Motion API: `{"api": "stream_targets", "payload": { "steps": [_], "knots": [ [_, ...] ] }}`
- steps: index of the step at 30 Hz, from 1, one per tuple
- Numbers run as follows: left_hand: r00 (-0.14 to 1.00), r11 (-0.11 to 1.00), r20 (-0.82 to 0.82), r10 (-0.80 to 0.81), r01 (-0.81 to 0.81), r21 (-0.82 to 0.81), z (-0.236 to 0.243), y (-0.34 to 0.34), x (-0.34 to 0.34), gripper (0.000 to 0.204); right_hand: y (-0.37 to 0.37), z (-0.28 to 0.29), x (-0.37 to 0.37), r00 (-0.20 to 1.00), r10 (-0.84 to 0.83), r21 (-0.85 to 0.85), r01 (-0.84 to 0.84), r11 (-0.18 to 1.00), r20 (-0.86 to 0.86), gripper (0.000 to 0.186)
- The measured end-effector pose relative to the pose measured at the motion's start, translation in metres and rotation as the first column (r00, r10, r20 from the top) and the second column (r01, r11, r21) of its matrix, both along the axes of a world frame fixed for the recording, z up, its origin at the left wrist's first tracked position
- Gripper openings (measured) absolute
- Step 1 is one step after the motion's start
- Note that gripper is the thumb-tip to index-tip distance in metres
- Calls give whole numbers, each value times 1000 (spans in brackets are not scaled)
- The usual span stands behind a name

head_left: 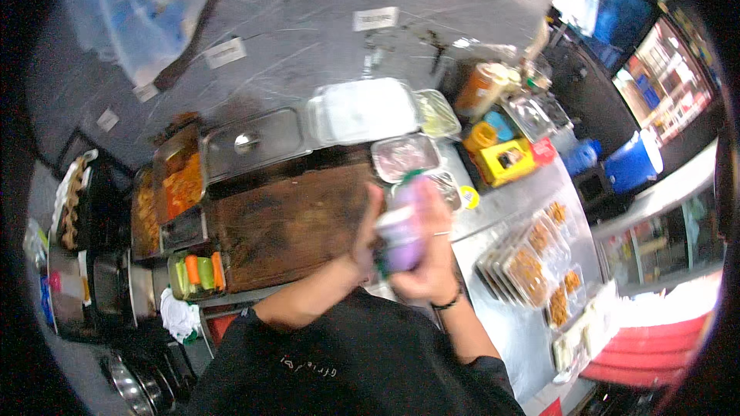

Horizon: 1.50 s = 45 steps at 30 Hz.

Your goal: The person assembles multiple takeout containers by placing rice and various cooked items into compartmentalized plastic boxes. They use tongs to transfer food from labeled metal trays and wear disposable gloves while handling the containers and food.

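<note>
Blurred by motion, a purple and white container with dark green at its ends [407, 233] is held up in front of my chest. My right hand [433, 262] is wrapped round its right side, with a dark band on the wrist. My left hand [365, 229] is raised at its left side, close against it; its fingers are smeared, and whether they touch it I cannot make out. Below lies a large brown wooden cutting board [289, 223], stained in the middle. Just beyond my hands sits a clear-lidded tub of pinkish food [405, 157].
Clear boxes of browned food [518, 270] are stacked on the steel counter [497, 354] at right. Behind stand a yellow container [505, 162] and a white-lidded tub [366, 110]. Left are a steel lid [258, 142], a pan of orange food [183, 185] and cut vegetables [204, 273].
</note>
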<state>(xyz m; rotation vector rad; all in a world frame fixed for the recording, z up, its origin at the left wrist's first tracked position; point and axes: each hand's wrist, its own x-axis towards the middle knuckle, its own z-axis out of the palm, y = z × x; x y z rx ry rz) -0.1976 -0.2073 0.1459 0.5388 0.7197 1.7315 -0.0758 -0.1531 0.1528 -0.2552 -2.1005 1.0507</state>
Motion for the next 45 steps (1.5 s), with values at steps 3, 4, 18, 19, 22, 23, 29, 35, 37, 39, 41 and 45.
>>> {"api": "stream_targets", "payload": {
  "steps": [3, 4, 18, 19, 22, 23, 29, 35, 37, 39, 41, 45],
  "knots": [
    [940, 979, -288, -182, 147, -139, -40, 33, 78, 77, 12, -2, 40, 987, -107, 352, 58, 934, 122, 50],
    [907, 965, -342, -246, 199, -168, -54, 43, 101, 74, 19, -19, 57, 984, -148, 294, 115, 949, 95, 45],
    [458, 916, -804, -379, 62, -397, -222, 57, 236, 38, 51, -82, 163, 785, -618, -421, 547, 724, -43, 42],
    [258, 819, -782, -567, 76, -569, -115, 51, 227, 41, 64, -79, 164, 802, -590, -711, 364, 602, -89, 41],
    [348, 920, -927, -138, -301, -250, -100, 5, 226, 75, 68, -83, 152, 909, -321, -964, -252, 82, -265, 43],
    [101, 899, -993, -64, -427, -101, -95, -16, 225, 83, 73, -101, 156, 928, -79, -927, -369, -74, -363, 44],
    [-435, 856, -866, 248, -321, 407, -61, -51, 207, 97, -30, -77, 132, 943, 277, -954, -239, 179, -184, 47],
    [120, 669, -755, 645, -567, 481, -51, -92, 195, 92, -93, -85, 105, 792, 611, -908, -247, 339, 12, 48],
    [261, 600, -575, 775, -590, 541, -38, -111, 180, 91, -102, -90, 90, 777, 629, -860, -306, 408, 22, 49],
    [455, 528, -272, 848, -679, 510, -50, -113, 154, 85, -112, -98, 63, 798, 598, -766, -342, 544, 69, 49],
    [584, 551, -42, 811, -736, 393, -24, -152, 138, 75, -128, -116, 37, 858, 477, -451, -355, 819, 190, 49],
    [-231, 454, -786, 573, -709, 540, -26, -273, 66, 77, -217, -96, -16, 813, 545, -893, -383, 237, -204, 54]
  ]
}}
